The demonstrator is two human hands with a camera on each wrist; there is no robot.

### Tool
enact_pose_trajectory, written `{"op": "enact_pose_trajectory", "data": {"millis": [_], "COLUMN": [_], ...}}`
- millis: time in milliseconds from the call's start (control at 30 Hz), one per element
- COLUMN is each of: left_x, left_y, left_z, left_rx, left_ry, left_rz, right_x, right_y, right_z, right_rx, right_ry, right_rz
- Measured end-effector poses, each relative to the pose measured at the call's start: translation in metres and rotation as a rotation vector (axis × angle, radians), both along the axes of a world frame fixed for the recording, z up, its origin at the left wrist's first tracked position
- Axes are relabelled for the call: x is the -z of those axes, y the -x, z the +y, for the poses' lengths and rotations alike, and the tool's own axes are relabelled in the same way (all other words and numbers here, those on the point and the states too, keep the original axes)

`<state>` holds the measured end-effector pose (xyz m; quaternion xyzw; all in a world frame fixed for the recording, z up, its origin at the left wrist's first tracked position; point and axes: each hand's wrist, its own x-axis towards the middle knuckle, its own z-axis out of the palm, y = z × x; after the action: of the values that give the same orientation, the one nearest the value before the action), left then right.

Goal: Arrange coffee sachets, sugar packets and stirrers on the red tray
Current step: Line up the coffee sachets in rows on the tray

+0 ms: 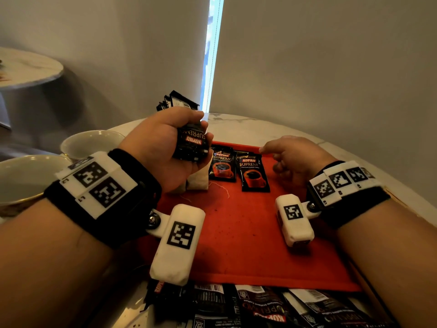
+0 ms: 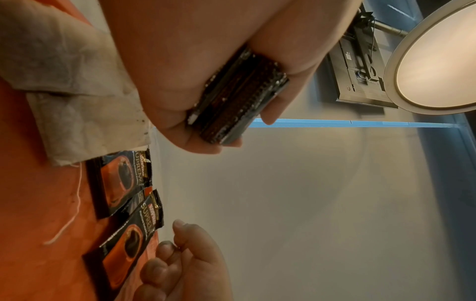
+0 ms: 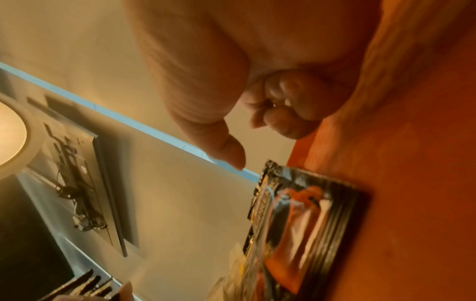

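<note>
Grey walls (image 1: 331, 67) meet at a bright window slit (image 1: 214, 50) (bluish), marble side table (image 1: 26, 67) left.

I see a white marble table (image 1: 272, 129) carrying the red tray (image 1: 248, 245) at its middle, two white cups (image 1: 89, 143) at its left edge, and loose black coffee sachets (image 1: 260, 306) along the near edge.
</note>
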<state>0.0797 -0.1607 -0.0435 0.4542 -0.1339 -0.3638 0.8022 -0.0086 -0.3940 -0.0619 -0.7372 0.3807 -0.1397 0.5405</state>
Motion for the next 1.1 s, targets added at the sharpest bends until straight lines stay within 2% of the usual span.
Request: {"op": "enact_pose_trajectory", "data": {"millis": [133, 200, 733, 1100], "left_x": [0.000, 0.000, 0.000, 0.000], "left_y": [0.001, 0.001, 0.001, 0.001], "left_z": [0.000, 0.001, 0.001, 0.001], "left_rx": [-0.006, -0.002, 0.005, 0.008], "left_ry": [0.003, 0.002, 0.004, 0.006], "left_rz": [0.005, 0.007, 0.006, 0.002], "right_x": [-0.001, -0.002, -0.003, -0.002], "right_y": [0.007, 0.009, 0.005, 0.003], "right_z": [-0.003, -0.002, 0.007, 0.009], "right_rx": [-0.141, -0.201, -0.230, -0.191], "right_ry": [0.019, 0.072, 0.293, 0.252], "right_rz": [0.239, 0.301, 0.345, 0.330]}}
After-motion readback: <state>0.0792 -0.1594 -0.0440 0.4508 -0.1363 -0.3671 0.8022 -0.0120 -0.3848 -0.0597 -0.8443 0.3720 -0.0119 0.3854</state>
